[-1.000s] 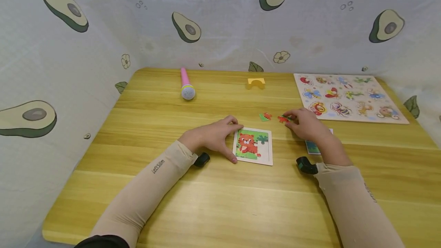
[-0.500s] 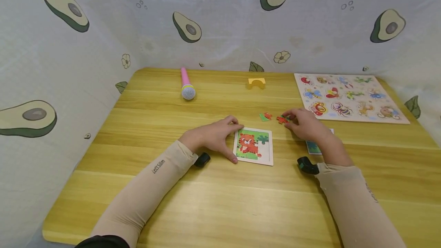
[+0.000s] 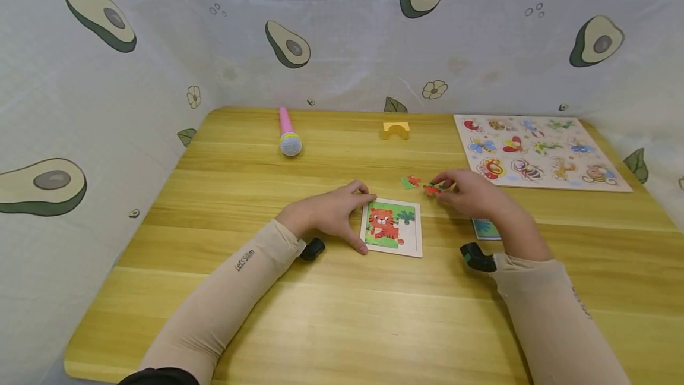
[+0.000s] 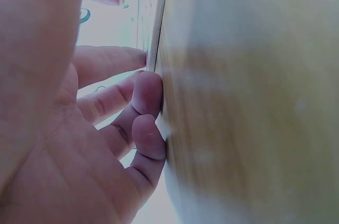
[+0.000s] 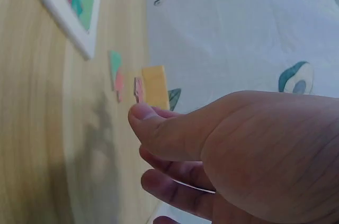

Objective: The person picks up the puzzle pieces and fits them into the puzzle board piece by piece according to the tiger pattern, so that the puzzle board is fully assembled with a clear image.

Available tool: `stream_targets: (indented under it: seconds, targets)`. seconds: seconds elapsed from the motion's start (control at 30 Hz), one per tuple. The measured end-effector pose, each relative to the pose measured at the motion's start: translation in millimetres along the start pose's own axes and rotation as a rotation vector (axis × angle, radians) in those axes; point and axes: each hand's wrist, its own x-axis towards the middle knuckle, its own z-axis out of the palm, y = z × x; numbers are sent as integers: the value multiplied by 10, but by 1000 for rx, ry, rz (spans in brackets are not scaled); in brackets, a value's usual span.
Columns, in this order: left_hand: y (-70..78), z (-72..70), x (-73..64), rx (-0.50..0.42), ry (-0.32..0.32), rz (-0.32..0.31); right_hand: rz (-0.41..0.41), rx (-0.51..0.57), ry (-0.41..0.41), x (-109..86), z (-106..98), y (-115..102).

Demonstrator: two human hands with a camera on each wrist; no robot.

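Note:
A small square jigsaw board (image 3: 418,239) with a partly filled tiger picture lies flat on the table in the head view. My left hand (image 3: 333,214) holds it along its left side, thumb at the near corner and index finger at the far one. In the left wrist view that hand's fingers (image 4: 147,94) bend against the board's edge, close to the tabletop. Thumb and fingers of my right hand (image 3: 472,195) pinch a red and green jigsaw piece (image 5: 137,89), raised off the table. Another loose jigsaw piece (image 3: 410,182) lies just left of it, behind the board.
Under the right forearm, partly hidden, lies a second picture board (image 3: 485,229). A large insect puzzle board (image 3: 545,153) occupies the back right. A yellow arch block (image 3: 395,130) and a pink toy microphone (image 3: 290,135) sit toward the back, before the avocado-print cloth (image 3: 352,40).
The right hand has lifted its jigsaw piece and brought it slightly left and nearer. The left hand stays in place on the board.

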Motion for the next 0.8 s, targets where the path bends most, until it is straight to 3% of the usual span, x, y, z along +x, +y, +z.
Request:
stream_targets:
  seconds: [0.5, 0.8]
  targets:
    - [4, 4, -6, -1, 3, -1, -138, -51, -231, -131, -11, -357]
    - [-19, 14, 9, 9, 9, 8, -150, -42, -308, -104, 94, -471]
